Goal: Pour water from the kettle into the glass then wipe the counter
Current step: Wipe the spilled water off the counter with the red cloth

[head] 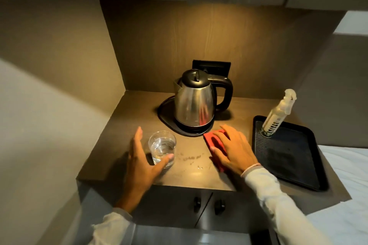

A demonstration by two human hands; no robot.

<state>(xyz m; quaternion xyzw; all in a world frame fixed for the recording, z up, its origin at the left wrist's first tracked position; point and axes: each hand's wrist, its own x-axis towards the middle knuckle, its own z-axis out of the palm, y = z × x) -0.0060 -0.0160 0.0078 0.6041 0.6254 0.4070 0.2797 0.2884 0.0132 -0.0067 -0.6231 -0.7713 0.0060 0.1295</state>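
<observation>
Head view: kettle is sitting upright on its base at the back of the counter, and the glass, holding water, is standing in front of the kettle and to its left, so pouring looks done. Left hand is cupping loosely around the glass, fingers spread and thumb touching it, likely steadying it clear of the wiping. Right hand, in front of the kettle to its right, is pressing flat on a red cloth beside droplets.
</observation>
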